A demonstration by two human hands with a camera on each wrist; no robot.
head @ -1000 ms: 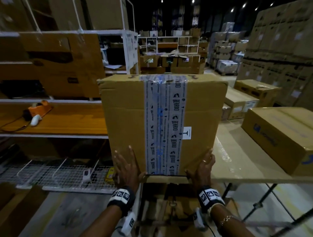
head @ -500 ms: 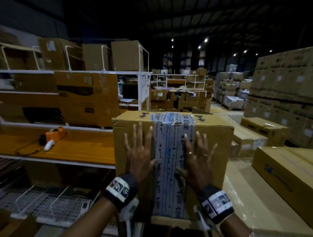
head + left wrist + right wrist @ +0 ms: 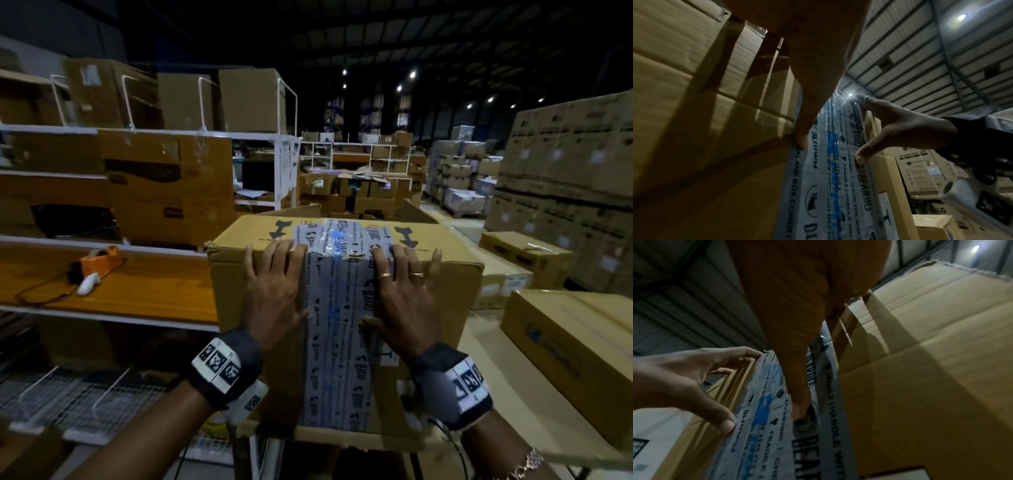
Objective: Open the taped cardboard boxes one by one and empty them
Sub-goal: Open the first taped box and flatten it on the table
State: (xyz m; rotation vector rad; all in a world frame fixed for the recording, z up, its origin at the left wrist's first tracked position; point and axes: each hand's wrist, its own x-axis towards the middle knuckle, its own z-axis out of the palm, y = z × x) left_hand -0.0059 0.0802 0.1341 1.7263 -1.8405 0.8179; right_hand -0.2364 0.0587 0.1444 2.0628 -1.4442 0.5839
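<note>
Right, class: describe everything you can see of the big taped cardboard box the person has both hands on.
The cardboard box is brown, corrugated and upright, its top flaps closed and sealed by wide grey printed tape running over the top and down the near face. Black arrows mark the top. It stands on a table edge. The left hand and right hand lie flat on its near face either side of the tape, fingertips at the top edge.

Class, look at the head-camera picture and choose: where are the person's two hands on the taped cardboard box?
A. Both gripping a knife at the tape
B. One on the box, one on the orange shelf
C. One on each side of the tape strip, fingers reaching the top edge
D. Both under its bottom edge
C: the left hand and right hand lie flat on the cardboard box, flanking the printed tape, fingertips at the top edge.
</note>
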